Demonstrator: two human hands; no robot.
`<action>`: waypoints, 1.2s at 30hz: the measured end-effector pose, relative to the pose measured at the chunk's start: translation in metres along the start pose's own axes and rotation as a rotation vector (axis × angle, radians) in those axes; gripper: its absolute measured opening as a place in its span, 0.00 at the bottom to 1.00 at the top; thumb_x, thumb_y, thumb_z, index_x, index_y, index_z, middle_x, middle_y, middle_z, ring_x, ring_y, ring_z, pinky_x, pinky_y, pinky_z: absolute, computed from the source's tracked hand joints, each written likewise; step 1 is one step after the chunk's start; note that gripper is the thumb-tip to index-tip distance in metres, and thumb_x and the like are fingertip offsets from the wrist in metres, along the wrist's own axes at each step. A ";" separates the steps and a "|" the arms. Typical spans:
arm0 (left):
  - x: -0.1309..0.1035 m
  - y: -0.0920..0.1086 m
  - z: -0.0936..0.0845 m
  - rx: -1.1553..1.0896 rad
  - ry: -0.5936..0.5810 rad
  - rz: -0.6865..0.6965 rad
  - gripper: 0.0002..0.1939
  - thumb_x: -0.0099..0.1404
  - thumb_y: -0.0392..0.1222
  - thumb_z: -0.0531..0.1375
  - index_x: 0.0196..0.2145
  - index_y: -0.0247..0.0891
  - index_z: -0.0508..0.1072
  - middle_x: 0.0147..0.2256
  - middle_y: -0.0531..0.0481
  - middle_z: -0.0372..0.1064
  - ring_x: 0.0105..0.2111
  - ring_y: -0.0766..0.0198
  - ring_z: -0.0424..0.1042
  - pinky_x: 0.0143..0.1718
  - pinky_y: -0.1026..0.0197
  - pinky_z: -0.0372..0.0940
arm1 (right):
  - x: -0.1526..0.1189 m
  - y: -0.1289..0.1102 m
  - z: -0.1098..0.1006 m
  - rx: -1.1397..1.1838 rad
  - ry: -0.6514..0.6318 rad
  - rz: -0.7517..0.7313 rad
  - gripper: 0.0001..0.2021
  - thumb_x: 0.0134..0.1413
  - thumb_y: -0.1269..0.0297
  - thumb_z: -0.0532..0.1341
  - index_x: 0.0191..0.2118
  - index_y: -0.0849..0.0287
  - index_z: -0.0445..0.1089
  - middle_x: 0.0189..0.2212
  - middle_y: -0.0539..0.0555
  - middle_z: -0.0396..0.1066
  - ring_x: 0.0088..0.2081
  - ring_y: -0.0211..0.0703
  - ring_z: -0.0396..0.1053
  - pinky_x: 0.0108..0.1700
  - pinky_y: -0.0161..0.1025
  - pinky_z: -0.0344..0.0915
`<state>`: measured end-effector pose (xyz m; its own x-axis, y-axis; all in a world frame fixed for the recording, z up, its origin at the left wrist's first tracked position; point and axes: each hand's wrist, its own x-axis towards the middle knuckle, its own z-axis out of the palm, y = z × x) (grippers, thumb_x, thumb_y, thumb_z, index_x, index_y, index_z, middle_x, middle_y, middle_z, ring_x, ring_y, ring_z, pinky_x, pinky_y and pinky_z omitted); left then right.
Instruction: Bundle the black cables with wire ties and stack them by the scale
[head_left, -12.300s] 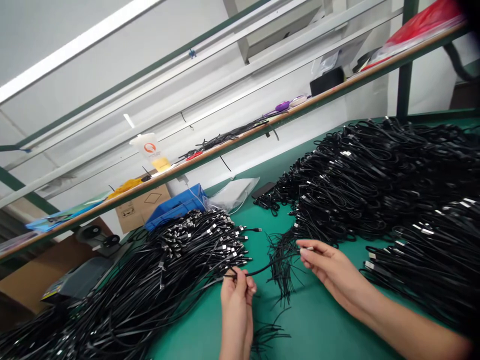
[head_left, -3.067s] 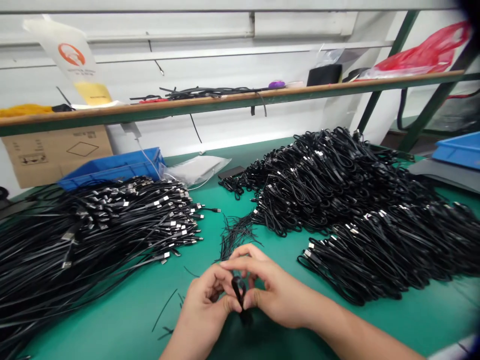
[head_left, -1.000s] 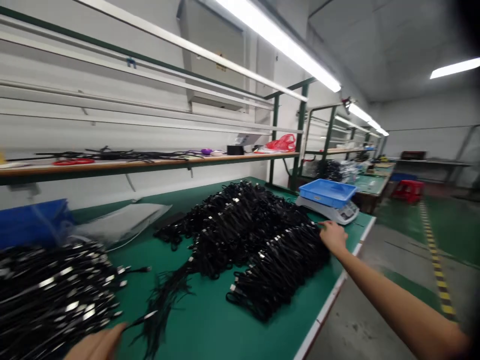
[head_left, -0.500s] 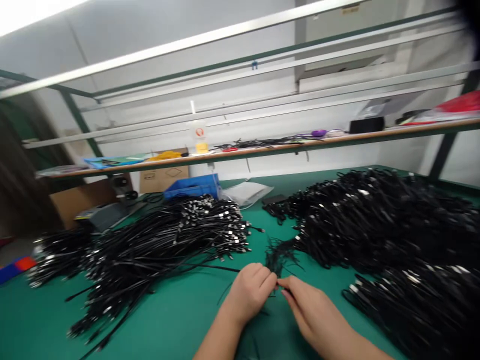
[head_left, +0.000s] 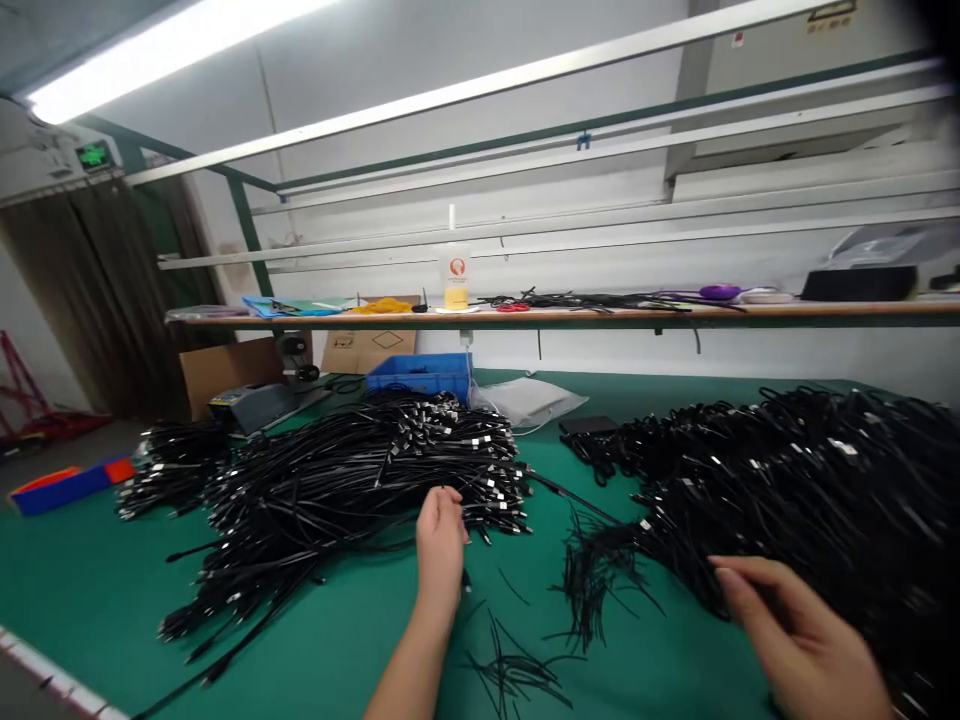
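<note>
My left hand (head_left: 441, 535) is closed at the front edge of a large pile of straight black cables (head_left: 322, 485) with silver plugs; a dark cable end shows just below its fingers, and its grip is partly hidden. At the right, my right hand (head_left: 799, 620) has thumb and forefinger pressed together beside a big heap of coiled black cables (head_left: 780, 480); anything between the fingertips is too small to make out. Between the hands lie thin black strips (head_left: 596, 575), with a second loose bunch (head_left: 517, 672) nearer the front edge.
A blue bin (head_left: 421, 372), a white plastic bag (head_left: 529, 400) and a grey device (head_left: 255, 405) stand at the back. Above them runs a shelf (head_left: 600, 315) with a bottle (head_left: 456, 280). An orange and blue box (head_left: 71, 485) sits at the far left.
My hands, close together before over the strips, have moved apart: the left toward the straight cables, the right toward the coiled heap. The camera view has shifted left.
</note>
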<state>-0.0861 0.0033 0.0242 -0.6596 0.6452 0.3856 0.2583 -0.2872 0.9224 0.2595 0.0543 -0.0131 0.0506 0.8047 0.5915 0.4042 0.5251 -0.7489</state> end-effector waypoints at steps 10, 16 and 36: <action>-0.082 0.017 0.059 -0.006 -0.585 -0.120 0.23 0.67 0.62 0.54 0.27 0.40 0.67 0.29 0.50 0.64 0.29 0.61 0.63 0.32 0.62 0.59 | -0.041 -0.051 0.041 0.330 -0.307 0.215 0.18 0.62 0.48 0.59 0.47 0.54 0.76 0.33 0.55 0.71 0.30 0.45 0.67 0.33 0.39 0.67; -0.086 0.014 0.064 -0.132 -0.624 -0.284 0.24 0.63 0.66 0.55 0.31 0.41 0.65 0.21 0.58 0.57 0.19 0.68 0.54 0.20 0.66 0.50 | -0.047 -0.055 0.047 0.444 -0.366 0.372 0.20 0.55 0.45 0.64 0.44 0.54 0.80 0.32 0.55 0.72 0.32 0.47 0.70 0.36 0.42 0.69; -0.098 0.012 0.071 -0.399 -0.678 -0.505 0.24 0.56 0.58 0.68 0.40 0.35 0.75 0.28 0.49 0.72 0.25 0.67 0.67 0.30 0.63 0.65 | -0.055 -0.057 0.061 0.644 -0.382 0.424 0.23 0.53 0.42 0.66 0.42 0.59 0.78 0.32 0.53 0.67 0.25 0.37 0.69 0.24 0.35 0.69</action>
<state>0.0315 -0.0134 -0.0006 -0.0425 0.9990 -0.0119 -0.2913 -0.0010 0.9566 0.1782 -0.0026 -0.0213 -0.2778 0.9457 0.1685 -0.1817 0.1206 -0.9759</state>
